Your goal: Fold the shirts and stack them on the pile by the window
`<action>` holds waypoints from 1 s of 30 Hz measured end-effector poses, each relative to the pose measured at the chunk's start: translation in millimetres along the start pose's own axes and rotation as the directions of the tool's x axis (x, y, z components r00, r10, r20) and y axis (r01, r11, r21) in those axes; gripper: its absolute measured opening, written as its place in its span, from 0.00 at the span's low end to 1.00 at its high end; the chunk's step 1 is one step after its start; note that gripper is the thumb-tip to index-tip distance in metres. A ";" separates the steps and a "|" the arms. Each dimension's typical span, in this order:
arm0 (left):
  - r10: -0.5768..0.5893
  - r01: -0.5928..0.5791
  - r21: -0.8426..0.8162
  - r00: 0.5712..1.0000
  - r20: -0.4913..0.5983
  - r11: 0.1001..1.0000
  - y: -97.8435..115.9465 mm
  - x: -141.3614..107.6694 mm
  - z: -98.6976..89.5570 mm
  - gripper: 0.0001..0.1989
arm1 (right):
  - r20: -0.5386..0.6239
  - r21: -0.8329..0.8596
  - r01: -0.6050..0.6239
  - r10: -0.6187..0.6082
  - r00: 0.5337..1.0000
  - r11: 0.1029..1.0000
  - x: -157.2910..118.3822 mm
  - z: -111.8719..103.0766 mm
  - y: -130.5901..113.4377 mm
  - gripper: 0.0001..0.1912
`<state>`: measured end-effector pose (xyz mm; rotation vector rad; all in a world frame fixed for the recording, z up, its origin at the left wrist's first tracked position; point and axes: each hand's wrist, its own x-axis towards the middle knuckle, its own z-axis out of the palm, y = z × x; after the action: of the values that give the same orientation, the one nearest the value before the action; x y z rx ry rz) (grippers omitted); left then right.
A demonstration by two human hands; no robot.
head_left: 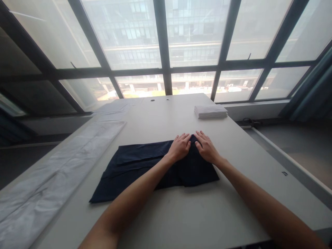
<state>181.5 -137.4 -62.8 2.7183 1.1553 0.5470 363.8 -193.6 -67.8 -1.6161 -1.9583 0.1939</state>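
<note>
A dark navy cloth (pixel 140 166), folded into a long flat shape, lies across the white table (pixel 166 214) in front of me. My left hand (pixel 180 147) rests on its far edge, right of the middle, palm down with the fingers stretched out. Close beside it, my right hand (pixel 206 147) lies flat near the cloth's far right corner, fingers also extended. Both hands press on the fabric and neither grips it. A few creases run lengthwise along the left part of the cloth. What kind of cloth item it is, I cannot tell.
Along the table's left side lies a long white cloth (pixel 62 173), with another pale cloth (pixel 114 109) beyond it. A neat stack of folded white cloth (pixel 210 111) sits at the far right. Large windows (pixel 192 34) rise behind the table; a curtain (pixel 311 90) hangs at the right.
</note>
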 end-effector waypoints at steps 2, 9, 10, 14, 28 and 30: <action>0.011 -0.012 0.011 0.999 0.048 1.000 4.9 -1.4 6.6 0.25 | 0.115 -0.065 -0.029 0.037 0.993 0.997 8.0 4.6 18.1 0.29; 0.028 -0.026 -0.028 0.998 0.058 0.999 8.5 -3.0 0.9 0.22 | 0.231 -0.164 -0.086 0.123 0.965 0.983 6.6 15.6 31.7 0.31; 0.056 -0.055 -0.030 0.998 0.039 0.998 13.7 -4.8 -6.0 0.21 | 0.231 -0.165 -0.085 0.122 0.965 0.983 6.4 15.5 31.3 0.31; 0.278 -0.275 -0.065 0.960 0.037 0.959 50.8 -25.7 -30.6 0.14 | 0.222 -0.158 -0.073 0.107 0.969 0.985 6.5 15.9 32.6 0.29; 0.688 -0.598 -0.356 0.688 0.231 0.718 75.2 -57.4 -26.5 0.26 | 0.153 -0.081 -0.083 0.095 0.984 0.993 7.1 18.0 37.3 0.27; 0.639 -0.543 -0.380 0.743 0.198 0.749 66.4 -46.6 -33.2 0.18 | 0.162 -0.075 -0.094 0.105 0.981 0.993 7.2 17.6 37.2 0.27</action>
<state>183.5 -217.6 -27.4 2.7182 0.0718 0.2879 385.5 -173.0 -96.9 -1.7940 -2.0269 0.3147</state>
